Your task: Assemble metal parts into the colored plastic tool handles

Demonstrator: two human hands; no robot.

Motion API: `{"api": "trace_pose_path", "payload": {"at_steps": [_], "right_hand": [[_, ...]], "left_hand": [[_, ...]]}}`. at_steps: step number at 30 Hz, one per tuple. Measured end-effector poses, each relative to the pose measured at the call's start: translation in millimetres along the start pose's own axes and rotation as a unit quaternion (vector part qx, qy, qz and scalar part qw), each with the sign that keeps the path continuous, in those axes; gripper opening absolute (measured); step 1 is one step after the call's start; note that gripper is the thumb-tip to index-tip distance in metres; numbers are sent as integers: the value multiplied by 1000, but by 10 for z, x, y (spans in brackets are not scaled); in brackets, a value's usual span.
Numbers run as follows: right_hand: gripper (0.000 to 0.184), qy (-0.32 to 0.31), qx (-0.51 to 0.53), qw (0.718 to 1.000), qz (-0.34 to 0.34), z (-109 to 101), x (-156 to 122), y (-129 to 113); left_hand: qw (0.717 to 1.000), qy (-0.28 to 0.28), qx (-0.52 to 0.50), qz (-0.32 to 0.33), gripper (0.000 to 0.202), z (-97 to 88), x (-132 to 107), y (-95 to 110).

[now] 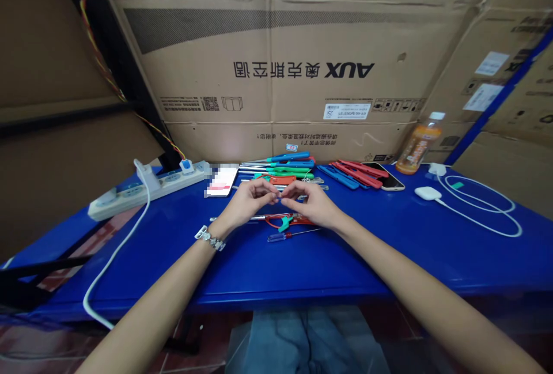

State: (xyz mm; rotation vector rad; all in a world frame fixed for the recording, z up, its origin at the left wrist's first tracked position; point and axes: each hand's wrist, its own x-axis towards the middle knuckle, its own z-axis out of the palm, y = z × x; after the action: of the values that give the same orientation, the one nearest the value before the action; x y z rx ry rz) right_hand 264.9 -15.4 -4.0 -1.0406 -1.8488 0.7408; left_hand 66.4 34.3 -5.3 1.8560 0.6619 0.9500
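My left hand (250,200) and my right hand (314,204) meet fingertip to fingertip above the middle of the table. Both are closed in a pinch, around something too small to make out. Just below them lies a red long-neck lighter (298,220), its casing apparently open, with a green trigger (286,224) and a metal tube to the left. Nearer to me rests a small screwdriver (277,237) with a bluish clear handle. Behind my hands sits a row of long-neck lighters (294,161) in blue, green and orange, partly hidden by my fingers.
Red and blue casing pieces (358,173) lie at the back right, partly over a phone (394,180). Beyond stand an orange drink bottle (418,146) and a white charger case (427,193) with its cable. At left are a power strip (151,188) and a lit phone (223,181).
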Motion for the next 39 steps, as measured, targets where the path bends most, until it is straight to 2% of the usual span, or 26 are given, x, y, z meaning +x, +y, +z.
{"api": "trace_pose_path", "payload": {"at_steps": [3,6,9,13,16,19,23,25,28,30,33,36,39], "right_hand": [[15,-21,-92,995,9,-6,-25,-21],[15,-63,-204,977,-21,-51,-92,-87],[15,-108,-259,958,-55,-107,-168,-151],[14,-130,-283,949,-50,-135,-202,-148],[9,-129,-256,957,-39,-127,-183,-100],[11,-108,-156,982,0,-126,-151,-56],[20,-18,1,999,45,-137,-88,-8],[25,28,38,997,54,-132,-53,18],[32,58,87,991,80,-101,-22,46],[32,67,93,990,82,-76,-25,45],[25,61,75,994,53,-45,-62,22],[29,50,30,998,30,-31,-103,11],[25,52,-23,998,24,-29,-117,30]], "left_hand": [[995,-2,101,23,12,4,-17,-23],[978,-14,200,50,11,-30,-45,-25],[969,-17,237,70,13,-55,-59,7],[964,-26,248,86,12,-36,-59,60],[962,-33,256,93,12,-19,-64,85],[961,-39,255,101,10,-7,-81,114],[963,-45,233,128,15,52,-109,176],[962,-38,226,150,18,96,-117,208],[954,-32,234,182,12,130,-116,234],[954,-27,236,183,12,119,-107,227],[972,8,190,141,15,74,-85,190],[989,32,108,91,20,39,-62,150],[993,36,79,81,25,22,-55,131]]}}
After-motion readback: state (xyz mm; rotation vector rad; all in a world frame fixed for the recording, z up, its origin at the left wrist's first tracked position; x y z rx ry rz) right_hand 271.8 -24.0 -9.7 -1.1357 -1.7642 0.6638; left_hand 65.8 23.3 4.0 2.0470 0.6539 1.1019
